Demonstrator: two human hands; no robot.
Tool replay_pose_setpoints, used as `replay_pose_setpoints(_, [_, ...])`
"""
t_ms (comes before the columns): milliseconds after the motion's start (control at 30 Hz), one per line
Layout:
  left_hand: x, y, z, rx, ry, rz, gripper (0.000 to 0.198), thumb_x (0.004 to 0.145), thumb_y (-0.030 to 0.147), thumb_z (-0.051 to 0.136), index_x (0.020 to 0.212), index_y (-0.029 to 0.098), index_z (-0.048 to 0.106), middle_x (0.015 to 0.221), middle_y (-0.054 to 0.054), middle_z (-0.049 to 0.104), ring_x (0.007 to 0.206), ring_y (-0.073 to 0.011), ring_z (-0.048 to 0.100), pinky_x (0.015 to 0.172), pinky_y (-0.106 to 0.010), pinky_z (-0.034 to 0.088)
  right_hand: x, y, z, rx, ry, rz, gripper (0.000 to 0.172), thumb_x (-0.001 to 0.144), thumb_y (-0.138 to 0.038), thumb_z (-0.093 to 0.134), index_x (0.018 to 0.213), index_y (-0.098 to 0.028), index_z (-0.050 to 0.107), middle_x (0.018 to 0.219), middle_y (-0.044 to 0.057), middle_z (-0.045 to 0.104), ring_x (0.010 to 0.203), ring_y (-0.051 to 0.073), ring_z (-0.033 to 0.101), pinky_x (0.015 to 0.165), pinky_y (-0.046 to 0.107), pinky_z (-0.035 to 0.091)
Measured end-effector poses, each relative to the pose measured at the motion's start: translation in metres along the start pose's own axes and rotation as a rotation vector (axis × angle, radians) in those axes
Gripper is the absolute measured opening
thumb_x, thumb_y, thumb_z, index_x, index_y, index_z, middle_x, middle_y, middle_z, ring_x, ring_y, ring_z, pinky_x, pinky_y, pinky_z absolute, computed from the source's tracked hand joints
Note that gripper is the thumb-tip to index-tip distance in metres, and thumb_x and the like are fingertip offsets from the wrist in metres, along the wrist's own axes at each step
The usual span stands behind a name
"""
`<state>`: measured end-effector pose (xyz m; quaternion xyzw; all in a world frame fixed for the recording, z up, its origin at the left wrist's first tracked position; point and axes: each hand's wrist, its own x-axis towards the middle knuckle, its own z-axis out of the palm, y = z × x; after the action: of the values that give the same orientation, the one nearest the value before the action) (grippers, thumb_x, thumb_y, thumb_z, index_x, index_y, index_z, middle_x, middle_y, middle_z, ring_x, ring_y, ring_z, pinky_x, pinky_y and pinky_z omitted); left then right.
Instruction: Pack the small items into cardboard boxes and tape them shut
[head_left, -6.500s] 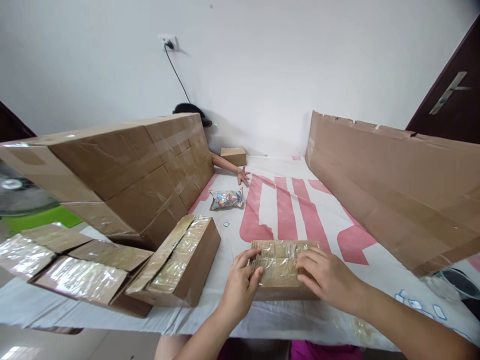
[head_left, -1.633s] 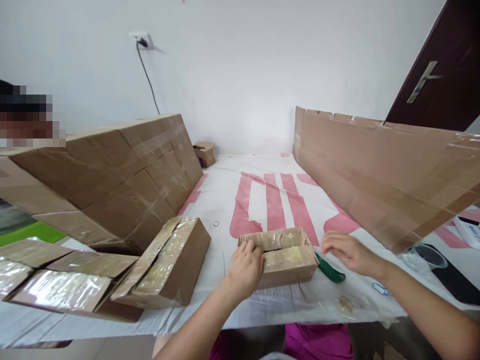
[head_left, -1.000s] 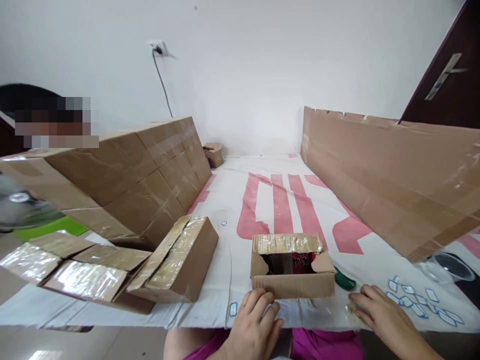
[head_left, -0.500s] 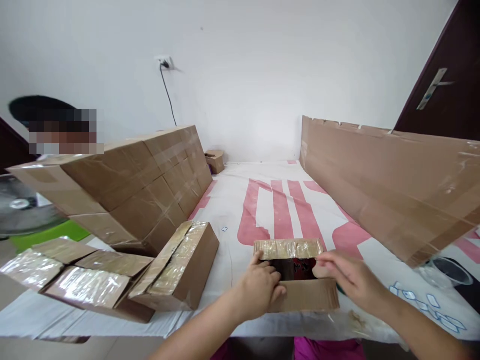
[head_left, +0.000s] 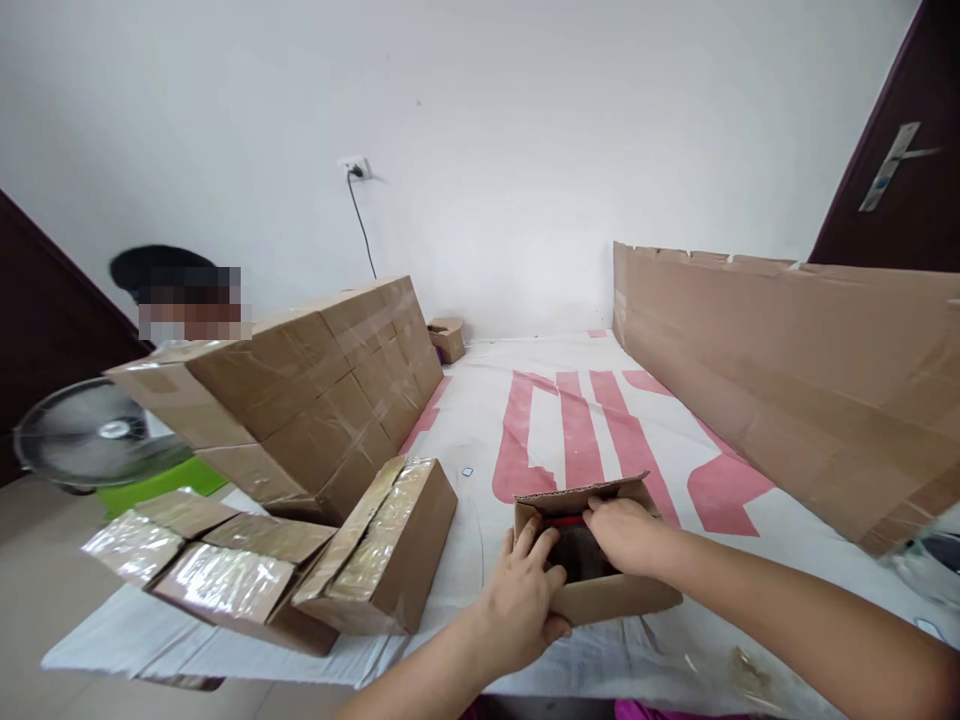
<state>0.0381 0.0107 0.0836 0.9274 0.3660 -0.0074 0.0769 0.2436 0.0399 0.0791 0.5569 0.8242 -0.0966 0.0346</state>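
A small cardboard box [head_left: 615, 601] stands at the table's front edge, its top open and its far flap raised. Inside are dark contents [head_left: 583, 553] with a red strip along the far side; I cannot make out what they are. My left hand [head_left: 521, 585] grips the box's left end, fingers spread over the rim into the opening and thumb against the front flap. Over the right part of the opening lies my right hand [head_left: 626, 535], its fingers reaching in at the far inner wall. Those fingertips are partly hidden.
Taped boxes [head_left: 382, 560] stand to the left, before a stack of cartons [head_left: 322, 375]. A long cardboard panel [head_left: 780, 370] walls the right side. Behind the stack is a person in a dark cap [head_left: 161, 268]. A fan [head_left: 97, 430] stands at far left.
My right hand has moved from the box's right edge to inside the opening. The far flap now stands up, and the red-marked contents are more covered. The view has shifted slightly left.
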Motion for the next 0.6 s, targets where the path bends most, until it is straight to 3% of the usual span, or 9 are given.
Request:
replay_pose_setpoints(167, [-0.010,-0.002,0.001,-0.001,0.121,0.080,0.028,0.084,0.031,0.063,0.109,0.021,0.056,0.132,-0.010,0.047,0.127,-0.0331,0.040,0.107,-0.055,0.035,0.001,0.002,-0.003,-0.001,0.055,-0.090,0.025,0.078,-0.007,0.054,0.093,-0.016,0.073,0.103,0.014,0.069,0.101,0.029,0.063,0.088,0.039,0.045])
replay_pose_setpoints(267, [-0.008,-0.008,0.005,0.086,0.193,0.081,0.021,0.085,0.018,0.057,0.106,0.021,0.057,0.119,-0.010,0.052,0.123,-0.0317,0.042,0.103,-0.050,0.040,-0.006,0.006,-0.009,0.048,0.204,-0.141,0.020,0.081,-0.011,0.053,0.084,-0.020,0.071,0.102,0.009,0.068,0.106,0.027,0.058,0.095,0.040,0.041])
replay_pose_setpoints(367, [-0.002,-0.014,0.003,0.195,0.295,0.096,0.023,0.083,0.009,0.056,0.103,0.020,0.060,0.106,-0.010,0.054,0.119,-0.0323,0.044,0.101,-0.052,0.042,-0.012,0.014,-0.014,0.238,0.411,-0.128,0.020,0.085,-0.011,0.048,0.082,-0.019,0.066,0.102,0.007,0.067,0.101,0.022,0.060,0.091,0.035,0.042])
replay_pose_setpoints(500, [0.007,-0.021,-0.004,0.200,0.422,0.180,0.020,0.086,0.010,0.053,0.102,0.019,0.061,0.101,-0.009,0.056,0.115,-0.0303,0.048,0.095,-0.047,0.048,-0.019,0.030,-0.015,0.473,0.471,-0.031,0.017,0.087,-0.020,0.048,0.074,-0.021,0.059,0.077,0.002,0.067,0.078,0.020,0.062,0.073,0.032,0.044])
replay_pose_setpoints(600, [0.012,-0.030,-0.011,0.103,0.491,0.252,0.021,0.090,0.008,0.048,0.102,0.018,0.062,0.102,-0.008,0.056,0.112,-0.0246,0.053,0.100,-0.043,0.047,-0.021,0.043,-0.011,0.691,0.561,-0.057,0.015,0.085,-0.025,0.053,0.071,-0.021,0.057,0.081,0.002,0.068,0.078,0.019,0.061,0.074,0.030,0.044])
